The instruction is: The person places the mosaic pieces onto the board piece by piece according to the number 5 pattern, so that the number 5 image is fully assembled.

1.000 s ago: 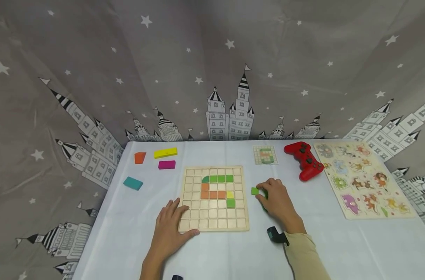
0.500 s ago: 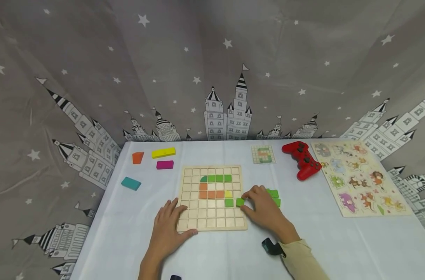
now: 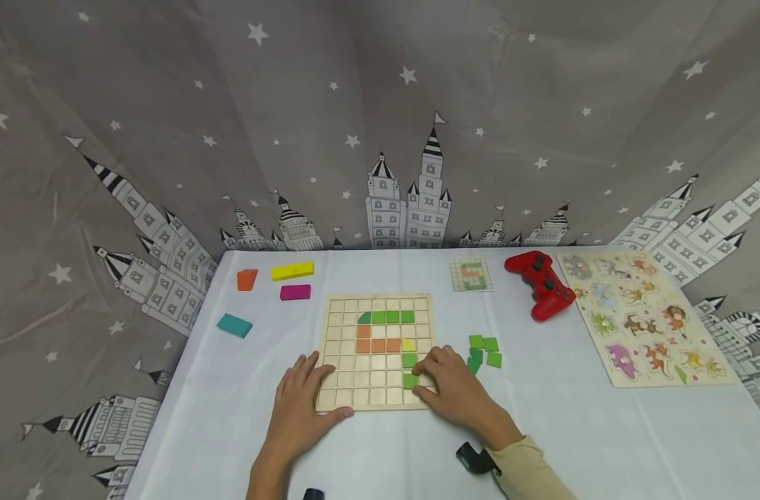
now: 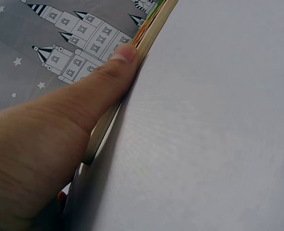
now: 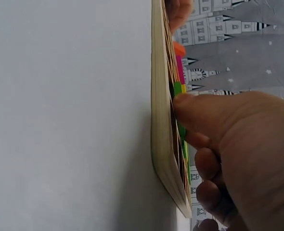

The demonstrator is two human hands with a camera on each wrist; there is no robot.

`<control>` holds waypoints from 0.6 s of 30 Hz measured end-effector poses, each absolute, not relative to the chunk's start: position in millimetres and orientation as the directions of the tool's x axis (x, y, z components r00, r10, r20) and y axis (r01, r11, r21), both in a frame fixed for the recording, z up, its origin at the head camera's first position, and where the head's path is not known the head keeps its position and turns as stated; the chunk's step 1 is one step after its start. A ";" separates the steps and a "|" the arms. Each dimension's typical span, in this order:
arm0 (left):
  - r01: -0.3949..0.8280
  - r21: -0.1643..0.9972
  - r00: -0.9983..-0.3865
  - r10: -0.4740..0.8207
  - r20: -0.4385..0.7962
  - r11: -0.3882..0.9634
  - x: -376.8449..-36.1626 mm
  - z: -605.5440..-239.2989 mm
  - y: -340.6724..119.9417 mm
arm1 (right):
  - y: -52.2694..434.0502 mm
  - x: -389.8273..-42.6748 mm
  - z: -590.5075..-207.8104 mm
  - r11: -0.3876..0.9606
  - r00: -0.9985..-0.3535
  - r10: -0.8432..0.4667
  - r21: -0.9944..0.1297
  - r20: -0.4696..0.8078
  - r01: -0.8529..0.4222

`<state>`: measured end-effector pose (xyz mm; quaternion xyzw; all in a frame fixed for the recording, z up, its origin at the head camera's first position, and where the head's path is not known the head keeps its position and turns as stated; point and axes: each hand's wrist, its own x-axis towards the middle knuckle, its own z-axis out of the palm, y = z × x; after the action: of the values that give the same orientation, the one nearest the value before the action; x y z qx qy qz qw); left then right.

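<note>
A square wooden grid board (image 3: 361, 398) lies on the white table. My left hand (image 3: 301, 399) rests at its front left corner, fingers spread along the left side; in the left wrist view the thumb (image 4: 110, 79) presses the board's edge. My right hand (image 3: 458, 389) pinches a green square tile (image 3: 410, 381) low in a cell near the board's right side. Directly above it sits another green tile (image 3: 409, 360), then a yellow rounded tile (image 3: 408, 344). Orange tiles (image 3: 378, 346) and a row of green tiles (image 3: 392, 317) fill other cells.
Several loose green tiles (image 3: 491, 344) lie right of the board. Behind stand a pattern card (image 3: 471, 274), a red game controller (image 3: 542, 286) and an animal puzzle board (image 3: 642, 319). Yellow (image 3: 292, 271), magenta (image 3: 295, 292), orange (image 3: 246, 279) and teal (image 3: 234, 326) blocks lie at the left.
My right hand has carried the green tile leftward from the loose tiles onto the board, into the cell below the other green tile. The left hand has stayed at the board's corner.
</note>
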<state>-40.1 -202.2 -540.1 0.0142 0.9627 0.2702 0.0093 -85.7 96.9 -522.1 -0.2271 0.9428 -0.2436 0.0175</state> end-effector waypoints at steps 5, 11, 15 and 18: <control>0.018 0.524 -0.999 0.032 -0.019 0.851 -41.2 -539.3 -201.7 | 94.8 -83.8 -522.6 0.790 -0.915 -0.393 -0.477 0.089 -0.385; 0.006 0.526 -0.999 0.029 -0.036 0.850 -40.8 -537.2 -200.6 | 90.2 -81.8 -525.3 0.801 -0.939 -0.327 -0.495 0.109 -0.337; 0.009 0.529 -0.999 0.030 -0.031 0.848 -41.0 -536.5 -201.8 | 87.7 -81.6 -522.5 0.796 -0.947 -0.307 -0.519 0.097 -0.312; 0.011 0.530 -0.999 0.031 -0.028 0.848 -41.1 -537.7 -201.9 | 89.5 -81.0 -520.6 0.783 -0.948 -0.306 -0.541 0.093 -0.306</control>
<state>-41.1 -201.9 -537.7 0.0108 0.9610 0.2758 0.0179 -81.0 89.5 -520.6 -0.1619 0.9442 -0.2867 0.0001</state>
